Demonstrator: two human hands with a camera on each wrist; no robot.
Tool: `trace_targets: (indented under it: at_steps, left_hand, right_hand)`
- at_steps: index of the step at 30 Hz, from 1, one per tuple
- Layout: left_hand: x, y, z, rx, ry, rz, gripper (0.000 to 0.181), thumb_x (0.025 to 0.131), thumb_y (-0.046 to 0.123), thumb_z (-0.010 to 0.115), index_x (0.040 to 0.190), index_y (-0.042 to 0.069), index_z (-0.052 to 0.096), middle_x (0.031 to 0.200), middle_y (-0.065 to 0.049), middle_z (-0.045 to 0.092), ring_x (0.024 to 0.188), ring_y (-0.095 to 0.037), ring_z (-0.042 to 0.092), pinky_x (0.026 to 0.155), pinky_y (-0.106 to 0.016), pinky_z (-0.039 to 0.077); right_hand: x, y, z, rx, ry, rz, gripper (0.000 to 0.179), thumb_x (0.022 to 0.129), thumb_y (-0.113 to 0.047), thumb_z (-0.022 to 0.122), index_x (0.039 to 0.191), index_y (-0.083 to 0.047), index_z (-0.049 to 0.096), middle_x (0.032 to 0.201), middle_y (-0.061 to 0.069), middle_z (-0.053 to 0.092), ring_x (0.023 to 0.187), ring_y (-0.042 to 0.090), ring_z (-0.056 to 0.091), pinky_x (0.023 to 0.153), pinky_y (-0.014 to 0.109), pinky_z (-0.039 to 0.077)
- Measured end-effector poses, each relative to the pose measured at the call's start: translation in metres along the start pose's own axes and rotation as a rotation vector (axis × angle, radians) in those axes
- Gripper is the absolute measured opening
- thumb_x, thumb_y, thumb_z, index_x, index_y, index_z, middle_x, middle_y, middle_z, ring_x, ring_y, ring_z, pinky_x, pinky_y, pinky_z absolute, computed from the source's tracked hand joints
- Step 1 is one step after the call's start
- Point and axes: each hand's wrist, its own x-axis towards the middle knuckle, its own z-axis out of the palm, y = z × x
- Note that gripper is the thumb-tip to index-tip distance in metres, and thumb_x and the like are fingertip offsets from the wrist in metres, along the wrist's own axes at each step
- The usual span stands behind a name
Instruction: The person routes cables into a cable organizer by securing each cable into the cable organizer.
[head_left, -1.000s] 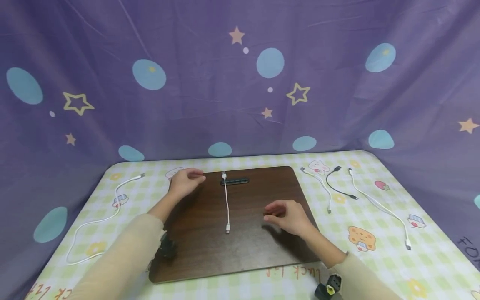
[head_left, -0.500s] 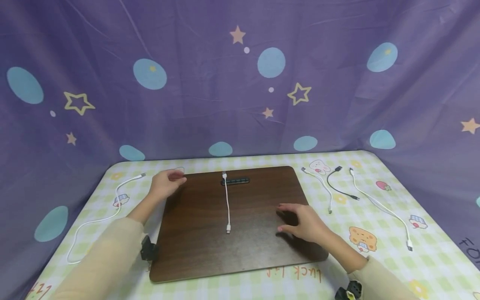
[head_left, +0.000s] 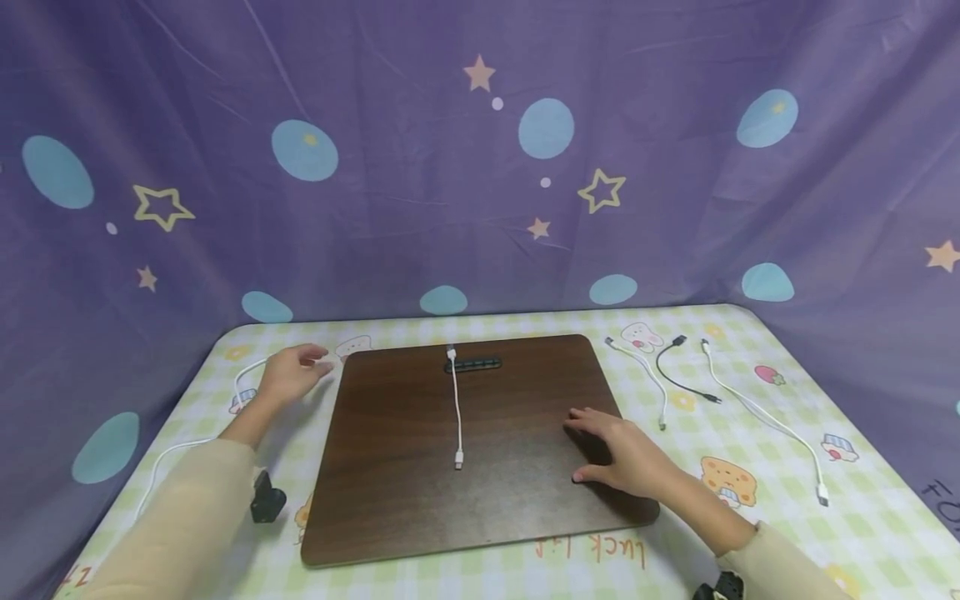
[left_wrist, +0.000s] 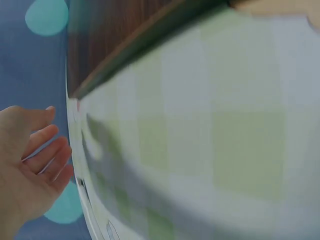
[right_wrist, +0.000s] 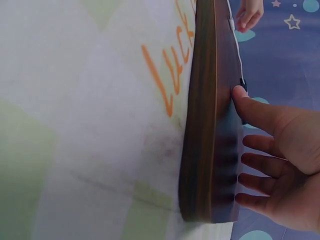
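My left hand [head_left: 288, 375] hovers over the tablecloth just left of the brown wooden board [head_left: 397, 475], fingers loosely bent with nothing in them. Beneath and beside it runs a long white charging cable [head_left: 176, 447], partly hidden by the hand and forearm. Above the board's right part is my right hand [head_left: 626, 454], thumb and fingers spread apart and holding nothing. Near the board's back edge lies a dark slotted cable holder [head_left: 477, 364]. A short white cable [head_left: 457, 412] stretches from one end of that holder toward the front of the board.
Right of the board lie a short white cable [head_left: 645, 367], a black cable [head_left: 670, 377] and a longer white cable [head_left: 765, 414]. A checked tablecloth [head_left: 787, 550] covers the table, and a purple curtain [head_left: 375, 250] hangs behind it.
My left hand has moved left, off the board and over the cloth by the long white cable. My right hand has shifted right and its fingers have spread. The cables stay put.
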Motion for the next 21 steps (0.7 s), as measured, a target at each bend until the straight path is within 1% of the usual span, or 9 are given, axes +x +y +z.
trace_targets:
  at_steps: [7,10,13,17,19,21]
  left_hand:
    - [0.002,-0.023,-0.009,0.111,0.007,-0.043,0.04,0.091,0.023,0.059,0.123,-0.003,0.059,0.123,-0.035,0.057,0.111,-0.051,0.056,0.092,-0.058,0.048]
    - [0.003,-0.032,-0.012,0.136,0.019,-0.063,0.042,0.091,0.023,0.058,0.124,-0.003,0.058,0.127,-0.034,0.054,0.115,-0.052,0.051,0.096,-0.06,0.045]
    - [0.003,-0.04,-0.017,0.152,0.016,-0.092,0.044,0.091,0.023,0.057,0.126,-0.003,0.056,0.131,-0.034,0.052,0.119,-0.054,0.047,0.1,-0.061,0.041]
    - [0.002,-0.051,-0.022,0.188,0.001,-0.133,0.047,0.09,0.024,0.056,0.127,-0.003,0.054,0.127,-0.034,0.054,0.116,-0.055,0.048,0.096,-0.062,0.043]
    - [0.002,-0.057,-0.024,0.213,0.0,-0.139,0.047,0.089,0.025,0.056,0.127,-0.004,0.053,0.121,-0.034,0.057,0.111,-0.054,0.05,0.091,-0.061,0.045]
    - [0.001,-0.062,-0.024,0.227,0.002,-0.141,0.048,0.089,0.025,0.056,0.127,-0.004,0.052,0.116,-0.034,0.059,0.109,-0.054,0.051,0.089,-0.06,0.046]
  right_hand:
    - [-0.002,0.004,0.002,-0.003,-0.007,0.007,0.064,0.076,-0.032,0.08,0.129,-0.004,0.059,0.141,0.02,0.053,0.132,0.039,0.049,0.105,0.053,0.044]
    - [-0.002,0.005,0.003,-0.006,-0.01,0.007,0.064,0.076,-0.033,0.08,0.129,-0.004,0.059,0.141,0.02,0.053,0.132,0.039,0.048,0.105,0.053,0.043]
    - [-0.002,0.005,0.002,-0.012,-0.012,0.003,0.064,0.076,-0.033,0.08,0.129,-0.004,0.059,0.141,0.02,0.052,0.132,0.04,0.048,0.105,0.053,0.043]
    - [-0.002,0.005,0.002,-0.017,-0.013,-0.007,0.064,0.076,-0.033,0.08,0.129,-0.003,0.059,0.14,0.021,0.053,0.132,0.04,0.048,0.105,0.053,0.043]
    - [-0.001,0.004,0.002,-0.018,-0.014,-0.011,0.064,0.076,-0.033,0.08,0.129,-0.003,0.059,0.14,0.021,0.053,0.132,0.04,0.048,0.105,0.053,0.043]
    - [-0.001,0.005,0.002,-0.019,-0.014,-0.013,0.064,0.076,-0.033,0.079,0.129,-0.003,0.059,0.14,0.021,0.053,0.132,0.04,0.048,0.105,0.053,0.043]
